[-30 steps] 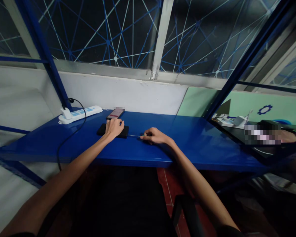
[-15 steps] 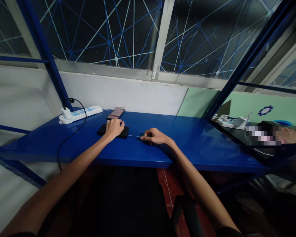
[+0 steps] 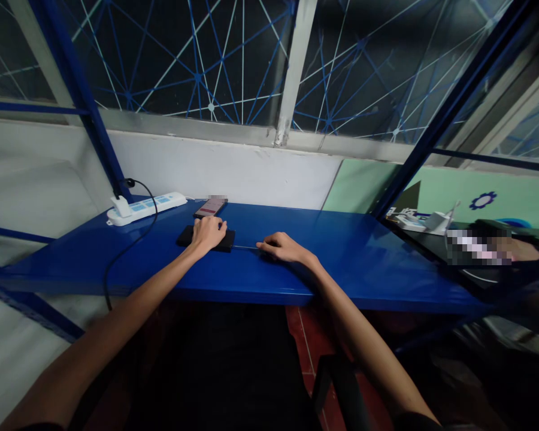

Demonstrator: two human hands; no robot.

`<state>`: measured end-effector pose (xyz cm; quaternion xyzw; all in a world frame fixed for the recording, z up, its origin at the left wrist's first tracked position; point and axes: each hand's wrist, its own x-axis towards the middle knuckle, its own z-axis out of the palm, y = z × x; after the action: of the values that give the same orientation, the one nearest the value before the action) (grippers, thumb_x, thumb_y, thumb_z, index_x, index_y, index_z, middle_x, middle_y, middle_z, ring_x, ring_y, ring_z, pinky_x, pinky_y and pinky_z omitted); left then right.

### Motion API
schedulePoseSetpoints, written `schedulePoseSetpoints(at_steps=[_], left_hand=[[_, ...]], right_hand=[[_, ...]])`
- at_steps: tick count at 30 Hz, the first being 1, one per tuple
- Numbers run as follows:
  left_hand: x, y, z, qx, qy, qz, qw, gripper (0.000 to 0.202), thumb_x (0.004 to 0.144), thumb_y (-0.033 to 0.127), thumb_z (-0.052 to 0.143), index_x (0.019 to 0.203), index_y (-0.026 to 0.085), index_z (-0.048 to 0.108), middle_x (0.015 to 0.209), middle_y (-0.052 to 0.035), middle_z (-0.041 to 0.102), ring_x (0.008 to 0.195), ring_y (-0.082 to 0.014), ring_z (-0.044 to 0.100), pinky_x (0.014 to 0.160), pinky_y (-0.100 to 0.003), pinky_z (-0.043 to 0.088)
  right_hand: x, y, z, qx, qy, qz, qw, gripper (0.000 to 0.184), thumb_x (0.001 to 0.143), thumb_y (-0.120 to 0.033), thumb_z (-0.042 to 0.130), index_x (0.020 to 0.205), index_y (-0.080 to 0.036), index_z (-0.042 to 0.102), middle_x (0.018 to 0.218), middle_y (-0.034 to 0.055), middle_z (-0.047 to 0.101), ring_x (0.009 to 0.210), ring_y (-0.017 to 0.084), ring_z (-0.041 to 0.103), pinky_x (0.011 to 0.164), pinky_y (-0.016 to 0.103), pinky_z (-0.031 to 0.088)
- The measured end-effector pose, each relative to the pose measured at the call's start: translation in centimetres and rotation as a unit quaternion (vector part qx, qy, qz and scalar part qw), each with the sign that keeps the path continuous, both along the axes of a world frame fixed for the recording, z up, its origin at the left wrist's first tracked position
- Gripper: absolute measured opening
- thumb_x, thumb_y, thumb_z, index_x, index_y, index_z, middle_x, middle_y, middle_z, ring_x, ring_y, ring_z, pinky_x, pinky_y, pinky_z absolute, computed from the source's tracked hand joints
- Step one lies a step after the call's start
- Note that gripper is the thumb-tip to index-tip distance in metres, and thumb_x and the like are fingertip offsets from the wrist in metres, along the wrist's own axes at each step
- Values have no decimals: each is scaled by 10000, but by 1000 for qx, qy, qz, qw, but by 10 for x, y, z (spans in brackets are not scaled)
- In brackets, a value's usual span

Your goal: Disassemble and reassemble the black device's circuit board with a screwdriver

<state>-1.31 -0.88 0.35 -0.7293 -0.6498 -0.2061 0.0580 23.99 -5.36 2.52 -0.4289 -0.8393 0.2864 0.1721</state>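
Prob. working screwdriver-like tool (image 3: 246,247) at blk case (image 3: 227,240) end
L hand (image 3: 208,232) atop case, grip unclear; R hand (image 3: 287,246) clamped on tool; next prob. needs case steady

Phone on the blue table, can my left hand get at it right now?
Probably yes: the phone lies just beyond the left hand, with nothing visible between them, though that hand rests on a black flat object.
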Motion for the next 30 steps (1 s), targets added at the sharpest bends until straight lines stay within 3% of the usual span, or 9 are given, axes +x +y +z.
schedulePoseSetpoints(at_steps=[7,18,25,30], left_hand=[[1,-2,3,-4,7,-1,1000,395,932,402,430,916,179,755,896,-120,750,875,-278,682,841,-391,466],[0,-2,2,-2,4,-9,1000,409,936,402,424,866,171,753,871,-130,745,851,-279,679,838,-398,467],[-1,-1,2,-3,9,-7,1000,413,938,409,425,843,175,751,842,-128,743,821,-271,676,834,-395,464],[0,-1,2,-7,8,-6,1000,409,933,403,426,850,170,752,863,-129,744,858,-280,680,834,-389,455]], right_hand=[[2,3,-1,36,-28,1,999,435,843,-559,561,673,-160,596,573,-17,488,533,98,381,535,268,249],[-2,-2,0,100,-68,-29,992,356,751,-497,701,798,-193,520,630,-31,500,566,105,403,564,259,235],[-2,-4,5,104,-69,-54,991,414,895,-558,508,760,-175,590,637,22,566,575,119,430,584,281,240],[1,-1,5,118,-108,-64,985,466,873,-583,508,699,-174,646,589,17,539,543,117,396,561,294,208]])
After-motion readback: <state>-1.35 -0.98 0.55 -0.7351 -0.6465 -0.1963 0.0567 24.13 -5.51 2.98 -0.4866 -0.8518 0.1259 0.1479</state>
